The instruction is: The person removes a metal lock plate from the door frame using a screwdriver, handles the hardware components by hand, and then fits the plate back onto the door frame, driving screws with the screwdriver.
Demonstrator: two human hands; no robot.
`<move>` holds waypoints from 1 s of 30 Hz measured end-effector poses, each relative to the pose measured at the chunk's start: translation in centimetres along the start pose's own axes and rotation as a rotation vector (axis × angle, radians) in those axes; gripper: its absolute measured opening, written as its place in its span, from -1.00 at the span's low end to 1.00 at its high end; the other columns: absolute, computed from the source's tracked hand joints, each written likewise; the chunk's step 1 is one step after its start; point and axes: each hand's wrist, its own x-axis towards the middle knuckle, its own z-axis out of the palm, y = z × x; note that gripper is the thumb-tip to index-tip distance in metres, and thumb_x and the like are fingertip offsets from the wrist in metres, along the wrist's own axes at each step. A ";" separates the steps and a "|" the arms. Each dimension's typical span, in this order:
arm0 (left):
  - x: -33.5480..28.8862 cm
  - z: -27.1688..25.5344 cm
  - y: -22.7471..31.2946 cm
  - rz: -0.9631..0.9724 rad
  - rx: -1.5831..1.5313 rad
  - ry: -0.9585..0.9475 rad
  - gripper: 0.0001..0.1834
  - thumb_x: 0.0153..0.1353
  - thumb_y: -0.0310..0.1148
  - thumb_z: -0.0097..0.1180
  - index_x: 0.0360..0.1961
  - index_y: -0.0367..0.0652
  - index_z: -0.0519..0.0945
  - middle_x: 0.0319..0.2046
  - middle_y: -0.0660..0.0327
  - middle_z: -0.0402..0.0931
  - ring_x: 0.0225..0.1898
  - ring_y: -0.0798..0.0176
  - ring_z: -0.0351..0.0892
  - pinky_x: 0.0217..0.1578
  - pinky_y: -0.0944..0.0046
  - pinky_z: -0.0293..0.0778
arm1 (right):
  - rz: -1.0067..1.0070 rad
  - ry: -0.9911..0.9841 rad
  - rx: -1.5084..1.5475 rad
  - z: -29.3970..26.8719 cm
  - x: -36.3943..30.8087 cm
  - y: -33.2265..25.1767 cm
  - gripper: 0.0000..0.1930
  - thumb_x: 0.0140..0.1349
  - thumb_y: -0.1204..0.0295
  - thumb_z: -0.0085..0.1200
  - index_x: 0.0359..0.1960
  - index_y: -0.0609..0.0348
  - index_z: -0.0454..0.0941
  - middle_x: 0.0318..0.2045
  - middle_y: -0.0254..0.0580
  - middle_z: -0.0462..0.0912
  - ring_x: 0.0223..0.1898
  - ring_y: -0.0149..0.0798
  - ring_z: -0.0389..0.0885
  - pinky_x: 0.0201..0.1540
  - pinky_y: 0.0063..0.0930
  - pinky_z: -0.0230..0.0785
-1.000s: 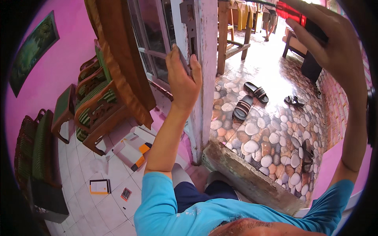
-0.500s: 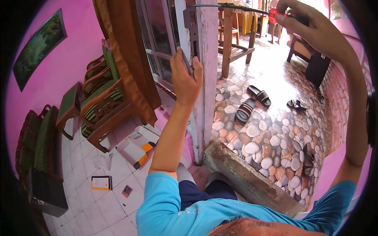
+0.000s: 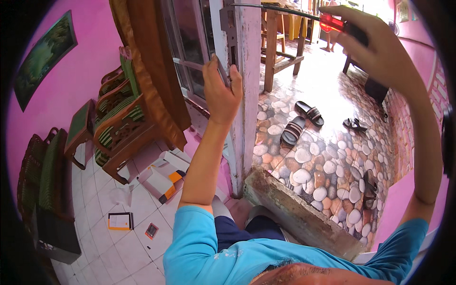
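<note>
A grey metal mortise lock plate (image 3: 229,29) sits on the narrow edge of a worn white door post or frame (image 3: 248,90). My left hand (image 3: 222,95) is closed around the lower part of this metal, thumb on one side and fingers on the other. What lies inside the palm is hidden. High on the right, my right hand (image 3: 380,52) holds a screwdriver (image 3: 333,23) by its red and black handle. The screwdriver's long shaft runs almost level to the left, its tip at the upper end of the plate.
A brown curtain (image 3: 159,80) hangs beside a paned window (image 3: 183,42). Opened packaging (image 3: 159,183), a small booklet (image 3: 120,221) and a little card (image 3: 151,231) lie on white tiles. Beyond the raised concrete sill (image 3: 299,213) are sandals (image 3: 292,131) and a wooden table (image 3: 271,57).
My right hand has shifted slightly down, its fingers straighter, and more of the screwdriver handle shows. My left hand keeps its hold. The whole view has shifted slightly.
</note>
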 end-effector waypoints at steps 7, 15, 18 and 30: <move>-0.1 -0.1 0.3 0.020 0.015 -0.005 -0.48 0.36 -0.37 0.14 0.19 -0.54 0.34 -0.04 -0.26 0.42 -0.07 -0.28 0.53 -0.05 -0.05 0.51 | 0.569 -0.547 0.764 -3.2 1.7 0.2 -0.50 0.47 0.12 0.02 0.42 -0.22 0.41 -0.63 -0.48 0.41 -0.78 -0.61 0.22 -0.77 -0.67 -0.06; 0.2 0.1 0.3 0.040 0.029 0.016 -0.52 0.36 -0.40 0.12 0.17 -0.54 0.35 -0.06 -0.26 0.42 -0.09 -0.27 0.52 -0.06 -0.04 0.49 | -0.131 -0.315 -0.512 -4.3 2.2 -2.5 -0.49 0.41 0.25 0.10 0.39 -0.15 0.40 -0.43 -0.35 0.52 -0.61 -0.46 0.41 -0.58 -0.48 0.30; 0.0 -0.3 0.5 -0.013 0.022 -0.001 -0.53 0.39 -0.37 0.10 0.17 -0.51 0.35 -0.06 -0.23 0.42 -0.05 -0.24 0.51 0.00 -0.04 0.45 | 0.475 -0.527 0.298 -4.2 2.1 -1.8 -0.48 0.38 0.29 0.12 0.33 0.14 0.41 -0.27 -0.25 0.63 -0.45 -0.37 0.59 -0.48 -0.37 0.44; 0.2 0.2 0.6 0.043 0.075 0.041 -0.54 0.36 -0.40 0.12 0.15 -0.53 0.37 -0.10 -0.25 0.44 -0.13 -0.30 0.53 -0.10 -0.08 0.51 | -0.054 -0.355 -0.243 -3.6 0.5 -0.9 -0.54 0.35 0.23 0.15 0.19 0.22 0.52 -0.12 -0.06 0.65 -0.23 -0.34 0.65 -0.21 -0.19 0.48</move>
